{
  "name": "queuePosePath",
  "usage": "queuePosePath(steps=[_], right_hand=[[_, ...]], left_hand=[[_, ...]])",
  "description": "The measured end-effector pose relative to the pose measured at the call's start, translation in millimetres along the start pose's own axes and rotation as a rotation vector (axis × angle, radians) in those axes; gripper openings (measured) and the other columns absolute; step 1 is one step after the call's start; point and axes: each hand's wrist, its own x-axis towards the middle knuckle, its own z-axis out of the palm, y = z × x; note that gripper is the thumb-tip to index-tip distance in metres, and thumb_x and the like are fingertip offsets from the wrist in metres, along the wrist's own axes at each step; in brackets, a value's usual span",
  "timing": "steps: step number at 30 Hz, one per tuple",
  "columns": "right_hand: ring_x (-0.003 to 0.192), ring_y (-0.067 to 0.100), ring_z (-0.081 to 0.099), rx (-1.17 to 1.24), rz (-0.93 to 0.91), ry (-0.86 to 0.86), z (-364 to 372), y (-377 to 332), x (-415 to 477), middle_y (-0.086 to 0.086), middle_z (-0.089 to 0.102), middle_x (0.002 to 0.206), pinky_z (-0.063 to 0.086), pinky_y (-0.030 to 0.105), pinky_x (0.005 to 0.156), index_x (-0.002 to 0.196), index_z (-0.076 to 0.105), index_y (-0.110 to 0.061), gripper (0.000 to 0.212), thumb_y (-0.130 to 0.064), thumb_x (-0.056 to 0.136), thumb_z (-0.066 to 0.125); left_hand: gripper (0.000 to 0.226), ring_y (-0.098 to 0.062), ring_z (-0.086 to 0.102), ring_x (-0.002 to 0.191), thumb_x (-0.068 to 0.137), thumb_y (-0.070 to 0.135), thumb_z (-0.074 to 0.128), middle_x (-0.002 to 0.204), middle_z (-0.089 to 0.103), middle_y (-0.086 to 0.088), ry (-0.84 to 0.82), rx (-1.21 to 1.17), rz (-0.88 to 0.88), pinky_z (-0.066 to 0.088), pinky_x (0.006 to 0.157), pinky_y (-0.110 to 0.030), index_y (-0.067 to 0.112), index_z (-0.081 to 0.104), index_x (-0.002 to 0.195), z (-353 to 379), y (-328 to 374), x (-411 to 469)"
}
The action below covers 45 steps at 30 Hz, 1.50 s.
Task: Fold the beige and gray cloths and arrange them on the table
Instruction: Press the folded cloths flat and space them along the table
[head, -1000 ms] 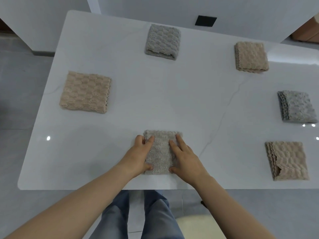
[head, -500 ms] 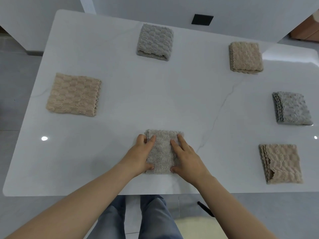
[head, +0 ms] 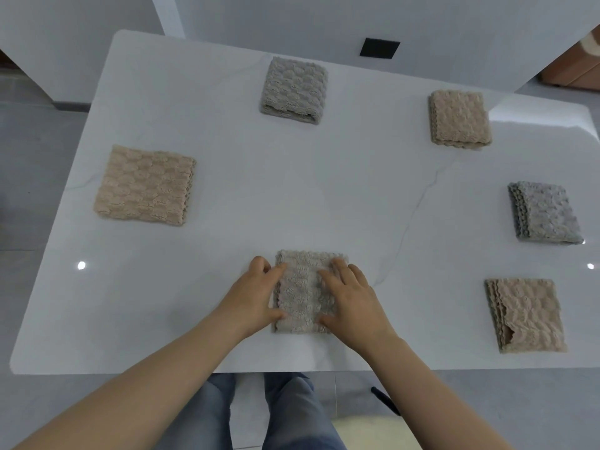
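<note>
Though nearly done, five folded cloths (head: pixel 146 186) spread round table (head: pixel 227 177): flattening last gray cloth (head: pixel 302 293) bottom centre, right hand (head: pixel 350 300) flat, left hand (head: pixel 250 293) gripping edge.

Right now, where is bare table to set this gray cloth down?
Widest: the middle of the table, between far gray cloth, left beige cloth, right gray cloth and near gray cloth. Also the near-left corner, beside the left hand. Crowded: the right edge, three cloths.
</note>
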Motion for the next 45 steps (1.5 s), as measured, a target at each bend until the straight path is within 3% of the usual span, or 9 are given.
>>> queuePosePath(steps=[7,19,35,40,45], right_hand=[[0.136,0.023,0.032,0.023,0.033,0.054,-2.9,-56.0,6.2,0.001,0.038,0.145,0.039,0.03,0.105,0.138,0.043,-0.019,0.059,-0.018,0.082,0.062],[0.116,0.018,0.05,0.171,0.209,0.108,23.0,-200.6,29.6,-0.002,0.052,0.13,0.043,0.025,0.09,0.139,0.042,-0.019,0.051,-0.027,0.091,0.057],[0.104,0.023,0.057,0.27,0.393,0.109,28.0,-261.1,82.0,0.003,0.059,0.115,0.049,0.032,0.083,0.123,0.053,-0.014,0.037,-0.023,0.087,0.056],[0.109,0.021,0.056,0.39,0.523,0.131,39.8,-311.1,103.1,0.002,0.057,0.122,0.046,0.029,0.084,0.133,0.049,-0.019,0.045,-0.025,0.089,0.056],[0.109,0.019,0.056,0.518,0.7,0.208,47.0,-366.1,123.4,0.001,0.058,0.121,0.047,0.029,0.086,0.13,0.051,-0.019,0.043,-0.025,0.088,0.057]], left_hand=[[0.068,-0.015,0.048,0.107,0.085,0.036,0.065,0.125,0.038,0.001,0.025,0.108,0.051,0.04,0.09,-0.022,0.021,0.033,0.142,-41.2,-31.8,-19.7],[0.053,-0.018,0.044,0.12,0.089,0.033,0.058,0.132,0.043,0.0,-0.073,0.273,0.11,0.039,0.098,-0.027,0.019,0.039,0.137,-135.3,-138.6,-65.1],[0.047,-0.017,0.043,0.122,0.092,0.032,0.054,0.135,0.044,0.001,-0.153,0.335,0.186,0.038,0.098,-0.025,0.02,0.042,0.136,-197.5,-190.5,-38.1],[0.049,-0.018,0.044,0.122,0.092,0.031,0.052,0.136,0.045,0.002,-0.225,0.392,0.311,0.037,0.098,-0.026,0.022,0.039,0.138,-236.2,-226.2,-25.1],[0.044,-0.021,0.045,0.118,0.093,0.031,0.05,0.13,0.045,-0.001,-0.332,0.494,0.453,0.039,0.097,-0.031,0.021,0.041,0.135,-275.0,-255.8,-10.2]])
